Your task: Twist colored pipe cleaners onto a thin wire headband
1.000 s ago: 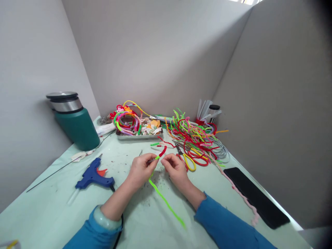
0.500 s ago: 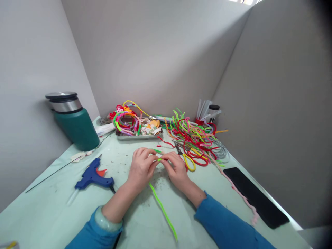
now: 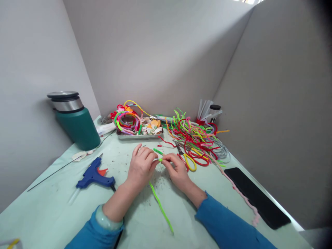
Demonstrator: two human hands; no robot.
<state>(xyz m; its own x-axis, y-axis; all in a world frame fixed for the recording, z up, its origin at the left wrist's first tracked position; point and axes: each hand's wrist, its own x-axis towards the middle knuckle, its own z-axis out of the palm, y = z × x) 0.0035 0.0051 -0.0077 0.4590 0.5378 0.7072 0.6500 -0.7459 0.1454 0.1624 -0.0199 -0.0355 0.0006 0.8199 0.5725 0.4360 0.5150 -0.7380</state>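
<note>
My left hand (image 3: pixel 141 164) and my right hand (image 3: pixel 177 169) meet over the middle of the table, fingertips pinching a bright green pipe cleaner (image 3: pixel 161 208). A small lime-green wound bit of it shows between the two pinches. Its long tail hangs from under my left hand and trails toward me. Just beyond the fingertips, a darker green wrapped end (image 3: pixel 158 151) sticks out from behind my right hand. What it joins is partly hidden by my fingers. Scissors with yellow and red handles (image 3: pixel 190 162) lie close to the right of my right hand.
A blue glue gun (image 3: pixel 95 176) lies left of my hands, with a green bottle (image 3: pixel 77 126) behind it. At the back, a metal tray (image 3: pixel 140 137) holds pipe-cleaner rings and scraps. A tangled pile of pipe cleaners (image 3: pixel 192 133) lies back right; a black phone (image 3: pixel 256 197) is at the right edge.
My left fingers have lifted and spread somewhat, while thumb and index keep their pinch. The green tail has swung slightly left and shortened. More of the darker green end shows.
</note>
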